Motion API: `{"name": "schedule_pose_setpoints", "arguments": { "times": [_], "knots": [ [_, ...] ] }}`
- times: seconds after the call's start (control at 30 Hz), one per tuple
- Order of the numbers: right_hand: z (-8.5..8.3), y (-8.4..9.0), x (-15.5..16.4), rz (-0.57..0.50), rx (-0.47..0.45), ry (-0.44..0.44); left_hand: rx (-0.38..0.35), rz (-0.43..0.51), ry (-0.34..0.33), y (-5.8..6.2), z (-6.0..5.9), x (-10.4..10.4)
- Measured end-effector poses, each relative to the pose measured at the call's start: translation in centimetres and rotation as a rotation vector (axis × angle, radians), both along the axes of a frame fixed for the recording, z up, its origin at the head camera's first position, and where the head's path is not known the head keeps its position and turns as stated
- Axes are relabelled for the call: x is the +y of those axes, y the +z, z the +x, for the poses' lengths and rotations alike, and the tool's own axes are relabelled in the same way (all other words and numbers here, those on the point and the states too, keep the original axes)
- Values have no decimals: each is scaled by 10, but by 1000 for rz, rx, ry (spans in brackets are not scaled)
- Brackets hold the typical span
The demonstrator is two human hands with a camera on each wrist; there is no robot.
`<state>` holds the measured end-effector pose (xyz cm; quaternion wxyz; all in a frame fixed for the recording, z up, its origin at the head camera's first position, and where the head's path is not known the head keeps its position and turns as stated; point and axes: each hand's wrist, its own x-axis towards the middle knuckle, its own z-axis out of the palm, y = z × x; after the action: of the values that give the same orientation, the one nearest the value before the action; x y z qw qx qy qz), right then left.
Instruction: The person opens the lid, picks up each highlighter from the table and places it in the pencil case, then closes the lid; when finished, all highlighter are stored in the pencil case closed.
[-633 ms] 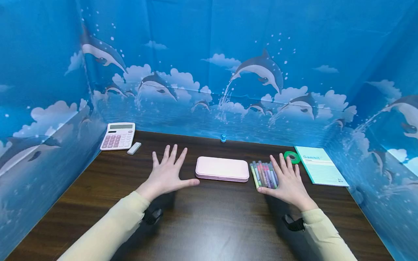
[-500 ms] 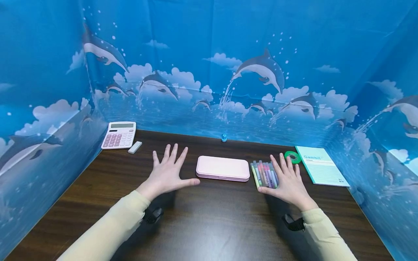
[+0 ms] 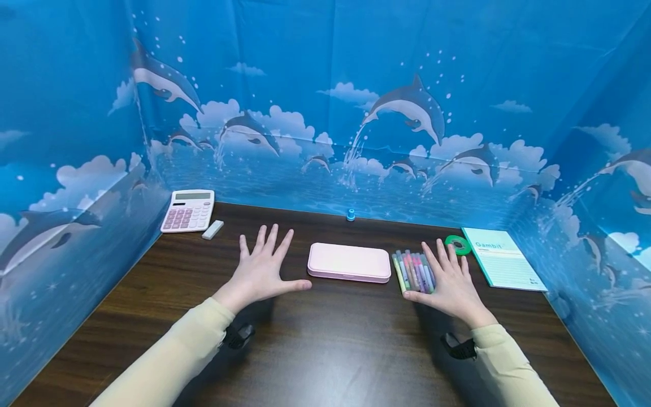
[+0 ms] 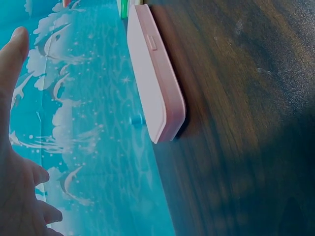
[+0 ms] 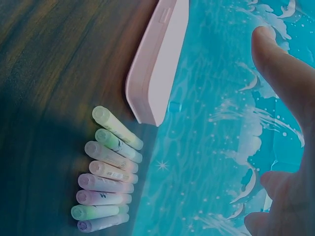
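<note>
A closed pink pencil case lies flat in the middle of the dark wooden desk; both wrist views show its side. My left hand rests flat on the desk to the case's left, fingers spread, thumb tip close to the case's near corner. My right hand lies flat to the right of the case, fingers spread, beside a row of several pastel markers; its thumb reaches under their near ends. Neither hand holds anything.
A pink calculator and a white eraser lie at the back left. A small blue object stands at the back edge. A green tape ring and a teal notebook lie at the right. Blue dolphin-print screens wall in the desk.
Both hands stay flat in the same places. The view has shifted very slightly; nothing on the desk has moved.
</note>
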<state>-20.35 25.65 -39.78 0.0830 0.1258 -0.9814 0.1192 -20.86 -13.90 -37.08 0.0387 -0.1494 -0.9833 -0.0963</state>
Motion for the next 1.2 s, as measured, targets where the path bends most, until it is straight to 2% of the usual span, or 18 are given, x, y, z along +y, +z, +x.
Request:
{"name": "schedule_pose_setpoints", "arguments": {
  "times": [0.5, 0.87, 1.2],
  "knots": [
    [-11, -23, -11, -39, -68, 35, -8, 16, -19, -24, -10, -2],
    [-26, -40, -17, -94, -100, 46, -76, 121, -42, -37, -30, 5],
    [-39, -47, -28, -147, -105, 101, -134, 242, -48, -51, -50, 11]
  ]
}}
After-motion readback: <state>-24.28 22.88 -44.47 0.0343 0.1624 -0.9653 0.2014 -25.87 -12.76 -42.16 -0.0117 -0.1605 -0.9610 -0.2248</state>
